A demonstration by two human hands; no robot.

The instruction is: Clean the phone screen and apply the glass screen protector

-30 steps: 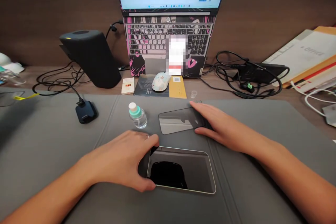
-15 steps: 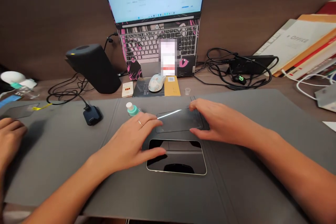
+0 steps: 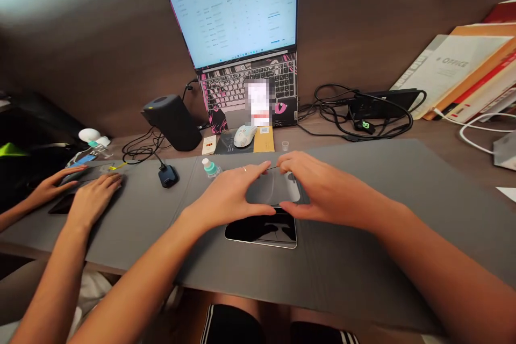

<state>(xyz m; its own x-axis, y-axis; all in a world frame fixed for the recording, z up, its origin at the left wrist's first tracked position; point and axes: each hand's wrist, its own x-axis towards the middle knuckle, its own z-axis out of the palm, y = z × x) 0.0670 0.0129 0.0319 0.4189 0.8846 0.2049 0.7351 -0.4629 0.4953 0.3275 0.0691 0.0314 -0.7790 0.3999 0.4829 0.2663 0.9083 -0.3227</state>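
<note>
Both my hands hold a clear glass screen protector (image 3: 273,189) by its short ends, just above a dark phone (image 3: 262,230) that lies flat on the grey desk mat (image 3: 363,236). My left hand (image 3: 228,196) pinches the protector's left end; a ring shows on one finger. My right hand (image 3: 322,191) pinches the right end. A small bottle with a teal cap (image 3: 209,167) stands just left of my left hand.
An open laptop (image 3: 245,64) stands behind, with a mouse (image 3: 244,134), a black speaker (image 3: 171,121) and tangled cables (image 3: 363,113). Folders (image 3: 463,72) lie at the right. A neighbour's two hands (image 3: 76,193) rest on another phone at the left.
My left hand left the phone and took the protector's left end. Both hands lifted the protector and brought it over the phone. The camera pulled back and tilted.
</note>
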